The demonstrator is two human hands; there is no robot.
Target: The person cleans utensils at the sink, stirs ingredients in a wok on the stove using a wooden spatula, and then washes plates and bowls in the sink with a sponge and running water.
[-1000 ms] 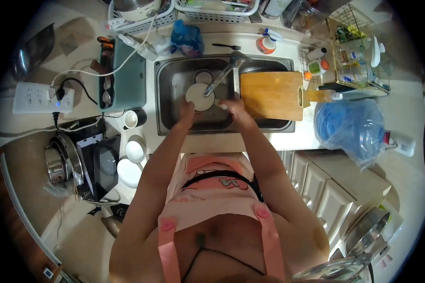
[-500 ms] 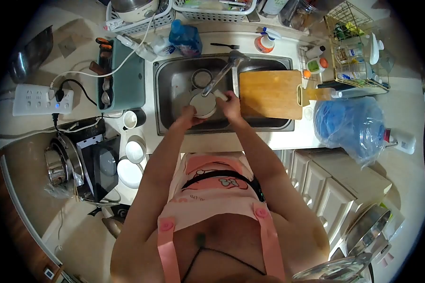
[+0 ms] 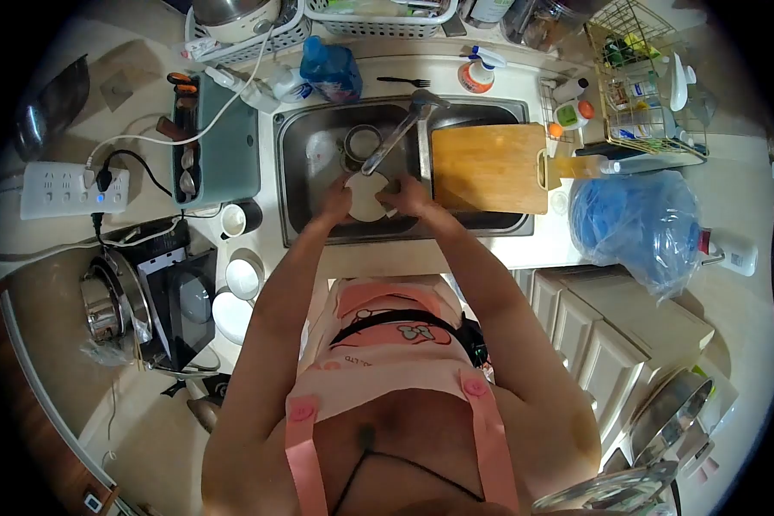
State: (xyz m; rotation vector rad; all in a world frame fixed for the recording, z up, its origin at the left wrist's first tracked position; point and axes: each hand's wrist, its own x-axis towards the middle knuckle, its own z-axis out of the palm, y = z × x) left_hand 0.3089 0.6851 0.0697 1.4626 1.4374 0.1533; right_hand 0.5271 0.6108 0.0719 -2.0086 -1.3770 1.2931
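Over the left basin of the steel sink (image 3: pixel 297 185), my hands grip a white bowl (image 3: pixel 368 199) from both sides. My left hand (image 3: pixel 338 201) is closed on its left rim. My right hand (image 3: pixel 408 198) is at the right rim, fingers bent, with a small white piece like a sponge (image 3: pixel 393 213) showing under them; much of it is hidden. Directly above the bowl ends the faucet spout (image 3: pixel 393 142). A round metal piece (image 3: pixel 363 144) lies in the basin behind the bowl.
A wooden cutting board (image 3: pixel 488 169) covers much of the right basin. Behind the sink are a blue bottle (image 3: pixel 331 70), a black fork (image 3: pixel 403 82) and a spray bottle (image 3: pixel 476 74). White bowls (image 3: pixel 244 279) and a mug (image 3: pixel 239 219) stand left; a bagged blue item (image 3: pixel 632 228) sits right.
The bowl has turned in my hands. My left hand has moved up along its rim, and my right hand has come down and inward, bringing the white piece lower.
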